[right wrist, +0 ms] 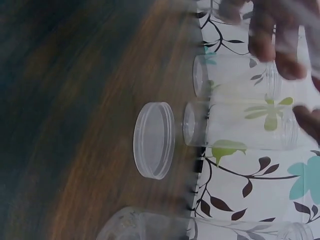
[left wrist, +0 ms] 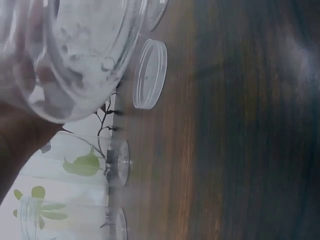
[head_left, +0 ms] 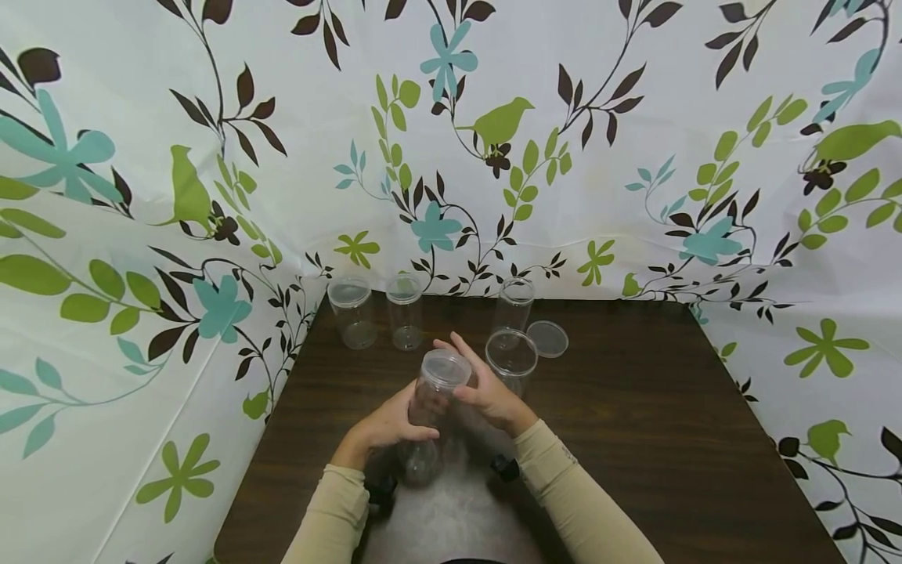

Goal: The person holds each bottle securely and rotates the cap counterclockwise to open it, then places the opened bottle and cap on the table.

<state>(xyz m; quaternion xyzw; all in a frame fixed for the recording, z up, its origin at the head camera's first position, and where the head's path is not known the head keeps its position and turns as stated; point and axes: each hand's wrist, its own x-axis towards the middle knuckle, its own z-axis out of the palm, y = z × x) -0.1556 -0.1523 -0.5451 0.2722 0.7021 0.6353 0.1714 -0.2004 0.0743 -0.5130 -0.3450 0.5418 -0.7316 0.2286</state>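
Observation:
My left hand [head_left: 391,419] grips the side of a clear plastic jar [head_left: 430,407], tilted above the table. Its frosted top looks like a lid [head_left: 446,368]. In the left wrist view the jar's round base [left wrist: 95,55] fills the upper left corner. My right hand [head_left: 489,389] is at the jar's top, thumb against the rim's right side and an index finger stretched out behind it. The right wrist view shows the fingers [right wrist: 262,40] spread and blurred. On the table beyond lies a loose lid [right wrist: 154,140], hidden behind my hands in the head view.
Two clear jars stand at the back left, a wider one [head_left: 352,317] and a narrower one [head_left: 405,313]. To the right are an open jar [head_left: 513,356], another behind it [head_left: 514,305] and a flat lid [head_left: 547,339]. Patterned cloth [head_left: 451,157] borders the dark wooden table [head_left: 634,439].

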